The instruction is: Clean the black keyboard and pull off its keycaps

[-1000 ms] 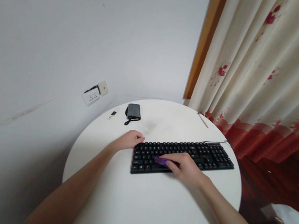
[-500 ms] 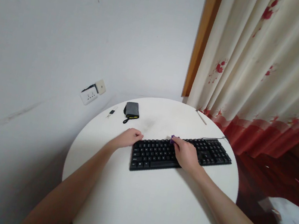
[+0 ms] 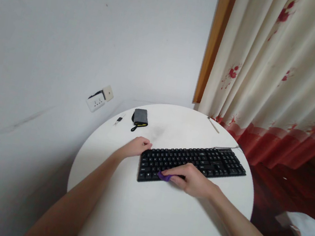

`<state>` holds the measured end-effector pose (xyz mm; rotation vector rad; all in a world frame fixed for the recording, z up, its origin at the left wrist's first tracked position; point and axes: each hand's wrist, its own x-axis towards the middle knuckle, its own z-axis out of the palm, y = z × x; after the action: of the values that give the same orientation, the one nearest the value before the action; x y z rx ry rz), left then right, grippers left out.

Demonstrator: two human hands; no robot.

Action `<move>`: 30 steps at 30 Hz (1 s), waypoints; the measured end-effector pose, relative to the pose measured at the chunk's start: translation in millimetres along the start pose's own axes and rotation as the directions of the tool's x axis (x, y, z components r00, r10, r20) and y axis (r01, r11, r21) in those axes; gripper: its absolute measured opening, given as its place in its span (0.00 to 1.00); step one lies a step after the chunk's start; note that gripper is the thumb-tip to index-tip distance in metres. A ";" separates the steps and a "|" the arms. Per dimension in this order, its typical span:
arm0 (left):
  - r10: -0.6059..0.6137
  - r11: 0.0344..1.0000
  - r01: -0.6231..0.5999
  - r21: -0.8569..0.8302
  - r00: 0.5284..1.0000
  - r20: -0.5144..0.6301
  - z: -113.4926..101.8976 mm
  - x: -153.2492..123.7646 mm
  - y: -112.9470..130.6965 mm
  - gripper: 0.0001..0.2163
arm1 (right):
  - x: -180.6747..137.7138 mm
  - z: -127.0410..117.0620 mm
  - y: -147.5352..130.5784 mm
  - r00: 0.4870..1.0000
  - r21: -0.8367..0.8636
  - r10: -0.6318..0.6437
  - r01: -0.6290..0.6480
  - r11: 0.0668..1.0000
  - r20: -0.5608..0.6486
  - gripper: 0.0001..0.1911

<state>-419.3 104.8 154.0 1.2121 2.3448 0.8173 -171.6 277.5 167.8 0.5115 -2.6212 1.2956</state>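
Observation:
A black keyboard [image 3: 203, 156] lies at a slight slant on the round white table [image 3: 129, 217]. At its far left corner is my left hand [image 3: 137, 146], fingers curled in and the thumb side against the corner, steadying it. My right hand [image 3: 192, 179] pinches a purple cloth [image 3: 163, 176] and presses it on the keys along the near edge, left of the middle. Part of the cloth is hidden under the fingers, and the hand covers some of the near keys.
Beyond my left hand sit a folded grey cloth pouch [image 3: 141, 117] with a black loop and a small black item [image 3: 119, 119]. A thin stick-like brush [image 3: 213, 125] lies at the far right. The keyboard cable [image 3: 226, 147] runs to the right edge. Wall and curtain [image 3: 257, 90] border the table.
My right hand has drawn the purple cloth from the far key rows toward the near left edge of the keyboard. The left hand stays at the corner.

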 end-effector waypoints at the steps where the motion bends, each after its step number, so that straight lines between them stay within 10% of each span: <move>1: 0.000 1.000 0.000 0.001 1.000 0.000 -0.3 -0.3 0.4 0.19 | 0.3 -1.1 3.2 0.997 0.037 0.041 -0.038 0.999 -0.070 0.16; 4: 0.007 1.000 -0.007 0.004 1.000 0.002 -0.7 -0.6 0.3 0.19 | 0.2 -8.8 22.9 0.907 0.120 0.164 -0.127 0.985 -0.388 0.15; 7: 0.016 1.000 -0.016 0.013 1.000 -0.002 -0.5 0.0 -0.4 0.19 | -3.5 -21.6 47.6 0.699 0.081 0.211 -0.214 0.973 -0.683 0.16; 10: 0.025 1.000 -0.025 0.017 1.000 -0.008 0.2 0.3 -0.3 0.19 | -8.9 -31.3 63.6 0.581 -0.079 0.204 -0.424 0.902 -0.788 0.16; 15: 0.026 1.000 -0.026 0.015 1.000 -0.010 1.0 0.2 0.2 0.19 | -8.4 -22.3 59.0 0.741 -0.309 0.239 -0.519 0.797 -0.627 0.16; 22: 0.033 0.999 -0.033 0.034 0.999 -0.006 0.4 0.5 0.7 0.19 | -0.6 -2.0 19.7 0.980 -0.311 0.065 -0.122 0.943 -0.187 0.19; 26: 0.018 0.999 -0.018 0.045 1.000 -0.007 0.2 -0.2 1.4 0.19 | -2.8 -1.8 3.3 0.999 -0.115 -0.030 0.032 0.993 0.021 0.19; 30: 0.016 0.999 -0.016 0.038 1.000 -0.007 0.0 -0.6 0.3 0.19 | -3.0 -3.4 4.3 0.998 0.121 0.050 -0.045 0.992 -0.043 0.16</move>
<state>-418.8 104.4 154.2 1.2471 2.3696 0.7865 -170.4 283.4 165.8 0.4334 -2.5439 1.4689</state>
